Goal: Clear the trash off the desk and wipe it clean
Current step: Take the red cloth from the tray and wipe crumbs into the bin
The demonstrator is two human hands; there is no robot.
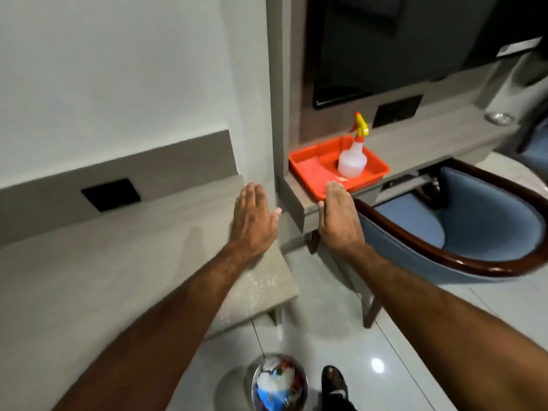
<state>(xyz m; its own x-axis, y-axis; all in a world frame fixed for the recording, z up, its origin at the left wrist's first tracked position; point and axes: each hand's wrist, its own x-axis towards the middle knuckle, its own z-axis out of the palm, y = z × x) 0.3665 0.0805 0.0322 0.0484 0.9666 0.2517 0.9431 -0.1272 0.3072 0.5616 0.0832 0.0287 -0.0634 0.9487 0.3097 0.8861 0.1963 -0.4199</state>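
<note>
The grey desk point(118, 262) fills the left of the head view, its top bare. My left hand point(252, 218) hovers flat over the desk's right end, fingers straight, holding nothing. My right hand point(339, 215) is held flat beside it, fingertips at the near edge of a red tray point(314, 160) on a higher shelf. In the tray stands a clear spray bottle point(353, 161) with a yellow and red trigger, and a red cloth point(310, 167) lies at its left. On the floor below, a shiny metal bin point(277, 384) holds crumpled wrappers.
A blue upholstered chair point(474, 232) with a dark wooden rim stands right of my right arm. A dark screen point(400, 46) hangs above the shelf. A metal ashtray point(501, 117) sits at the shelf's far end. My sandalled foot point(335, 384) is beside the bin on glossy white tiles.
</note>
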